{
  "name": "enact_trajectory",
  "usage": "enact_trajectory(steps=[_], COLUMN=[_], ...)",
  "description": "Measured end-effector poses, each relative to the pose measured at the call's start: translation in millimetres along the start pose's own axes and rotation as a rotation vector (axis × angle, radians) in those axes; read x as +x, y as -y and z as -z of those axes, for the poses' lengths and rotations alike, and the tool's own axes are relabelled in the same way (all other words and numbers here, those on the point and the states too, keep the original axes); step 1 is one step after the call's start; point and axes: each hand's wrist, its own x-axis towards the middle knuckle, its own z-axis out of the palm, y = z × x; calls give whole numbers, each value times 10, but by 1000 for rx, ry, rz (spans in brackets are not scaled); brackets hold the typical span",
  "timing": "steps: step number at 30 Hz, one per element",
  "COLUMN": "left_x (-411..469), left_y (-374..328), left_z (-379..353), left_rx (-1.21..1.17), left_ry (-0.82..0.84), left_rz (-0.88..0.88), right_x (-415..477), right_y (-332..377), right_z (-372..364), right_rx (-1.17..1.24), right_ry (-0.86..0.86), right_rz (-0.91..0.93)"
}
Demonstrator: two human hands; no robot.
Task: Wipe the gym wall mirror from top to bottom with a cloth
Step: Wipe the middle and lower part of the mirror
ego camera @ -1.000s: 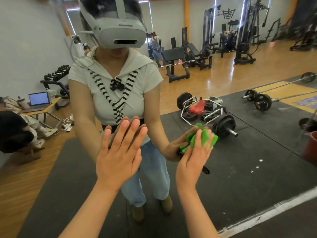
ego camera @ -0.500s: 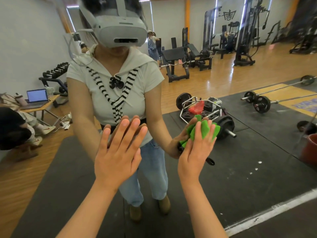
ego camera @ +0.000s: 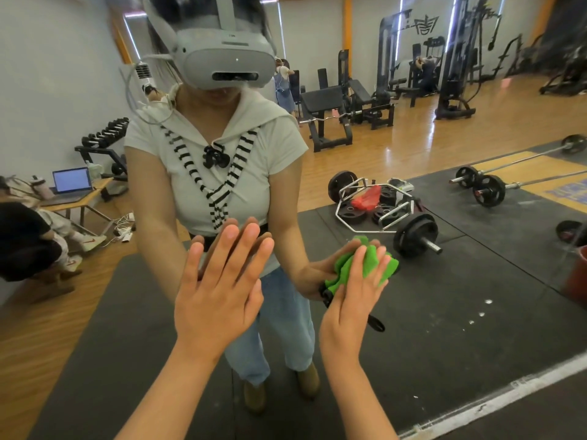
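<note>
left hand (ego camera: 219, 300) flat on mirror (ego camera: 476, 328), fingers apart; right hand (ego camera: 351, 312), fingers straight, over green cloth (ego camera: 341, 268)

right of cloth (ego camera: 370, 265): mirror (ego camera: 476, 306) glass bare, free to pass
left of cloth: left hand (ego camera: 219, 290) flat on glass, near, blocks
above cloth: glass bare
below cloth: glass bare down to white bottom edge (ego camera: 508, 389)

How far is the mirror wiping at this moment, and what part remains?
Done: no wiped zone shows, but the green cloth sits low on the mirror, so the upper passes are probably finished. In hand: the right hand presses the cloth flat on the glass, and the left hand rests open beside it. Left: likely the strip below, down to the mirror's bottom.
</note>
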Motion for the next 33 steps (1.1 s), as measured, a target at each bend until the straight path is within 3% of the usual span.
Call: enact_trajectory(steps=[7, 13, 17, 22, 26, 29, 33], left_x=[1, -3, -10, -3, -9, -13, -7], left_y=[-3, -7, -8, -7, -10, -18, -11], left_z=[-8, -6, -10, -12, -24, -36, -40], left_rx=[6, 13, 17, 43, 59, 73, 77], left_ry=[-4, 2, -3, -2, -3, -7, -1], left_rz=[3, 3, 6, -4, -1, -1, 3], right_x=[441, 436, 382, 380, 465, 442, 140], right_y=[413, 217, 11, -429, -339, -31, 412], right_z=[92, 89, 103, 231, 235, 123, -37], right_rx=[48, 34, 86, 146, 199, 203, 127], right_ry=[47, -9, -81, -186, -251, -207, 12], right_rz=[135, 208, 93, -215, -346, -265, 44])
